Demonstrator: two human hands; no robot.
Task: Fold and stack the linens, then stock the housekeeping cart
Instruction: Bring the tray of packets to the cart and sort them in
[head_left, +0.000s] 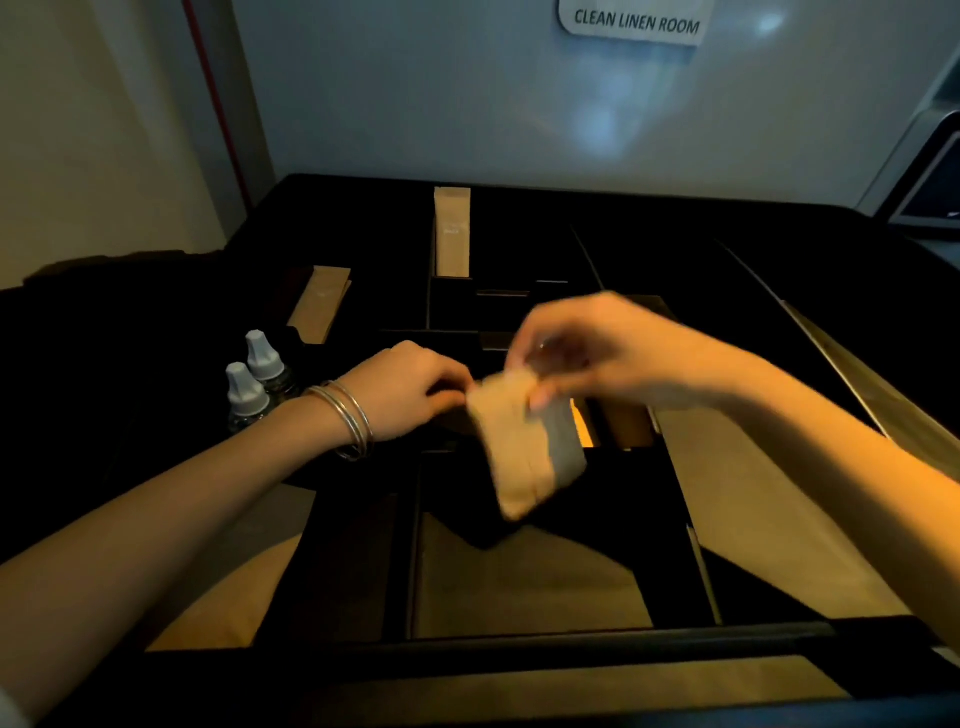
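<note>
A small, flat, tan paper packet (524, 447) is shown held in the air between the two hands, above the dark, partitioned top tray of the housekeeping cart (519, 647). The packet hangs tilted, with its lower end towards the viewer, and its outline is blurred. Its upper edge is pinched by the curled fingers of the right hand (587, 353), which is raised just above it. The left hand (410, 392), with fingers curled, is placed against the packet's upper left corner; whether that corner is actually gripped cannot be told. The two hands are thus brought close together, with only the packet's top edge between them. Thin silver metal bangles (349, 415) are seen on the left wrist.

Just to the left of the left wrist, two small clear bottles with pale grey conical caps (257, 382) are stood side by side and upright. Beyond the hands, a tall, narrow brown paper sachet (452, 231) is stood upright in a far compartment, and a second long brown sachet (323, 302) is laid slanted to the far left. Directly behind the right hand, further tan items in a compartment are partly hidden. On the pale wall beyond, a white sign reading "CLEAN LINEN ROOM" (636, 23) is mounted.
</note>
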